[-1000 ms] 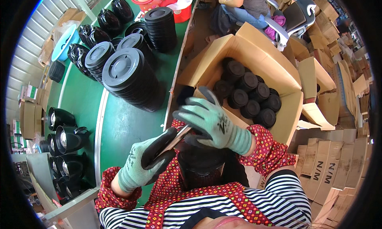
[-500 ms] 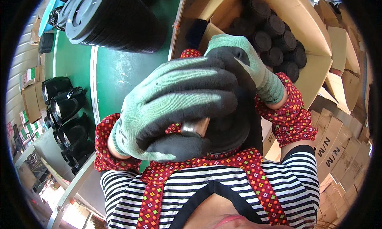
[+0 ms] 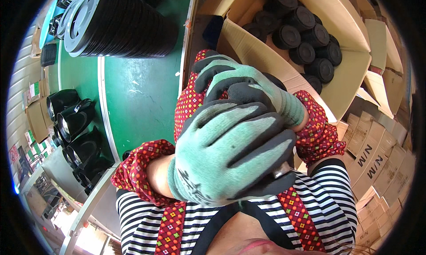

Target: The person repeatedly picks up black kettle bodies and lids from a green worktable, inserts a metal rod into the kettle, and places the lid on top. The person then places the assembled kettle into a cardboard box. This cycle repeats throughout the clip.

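Both gloved hands (image 3: 230, 153) rose closer, covering a black round part (image 3: 275, 81)

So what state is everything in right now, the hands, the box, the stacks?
Left hand: gloved, closed over a small metal-edged part.
Right hand: gloved, fingers curled, touching the left hand.
Cardboard box: open, holding black round parts.
Stack of black lids: lying on its side on the green table.

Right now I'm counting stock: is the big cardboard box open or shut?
Open. The cardboard box has its flaps spread outward, and round black parts show packed inside it.
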### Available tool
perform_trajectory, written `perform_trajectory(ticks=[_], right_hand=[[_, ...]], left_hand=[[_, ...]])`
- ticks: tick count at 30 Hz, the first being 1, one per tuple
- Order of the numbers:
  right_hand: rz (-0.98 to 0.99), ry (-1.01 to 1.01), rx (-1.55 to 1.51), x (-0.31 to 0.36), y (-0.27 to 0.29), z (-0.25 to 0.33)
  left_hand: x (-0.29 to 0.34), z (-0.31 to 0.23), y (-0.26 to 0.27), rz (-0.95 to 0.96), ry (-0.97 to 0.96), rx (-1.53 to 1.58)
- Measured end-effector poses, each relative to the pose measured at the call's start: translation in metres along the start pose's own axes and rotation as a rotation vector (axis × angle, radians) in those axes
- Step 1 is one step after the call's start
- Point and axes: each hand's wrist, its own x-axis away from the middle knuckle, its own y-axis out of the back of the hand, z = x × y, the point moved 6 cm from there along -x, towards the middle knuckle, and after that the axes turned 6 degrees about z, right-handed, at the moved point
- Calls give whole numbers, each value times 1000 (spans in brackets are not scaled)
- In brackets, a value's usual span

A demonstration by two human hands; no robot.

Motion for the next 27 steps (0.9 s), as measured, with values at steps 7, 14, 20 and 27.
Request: perform_trajectory(ticks=[7,14,20,27], right_hand=[[-118,-225,620,29,13,61],[-13,-427,1136,33,-5,98],[-38,-329,1148,35,1,88],[39,-473,1144,26,-11,92]], left_hand=[[68,65,2,-76,22,704],[92,95,-14,-214,104,1405],[48,68,44,99,296,668],[24,57,21,390,523,-189]])
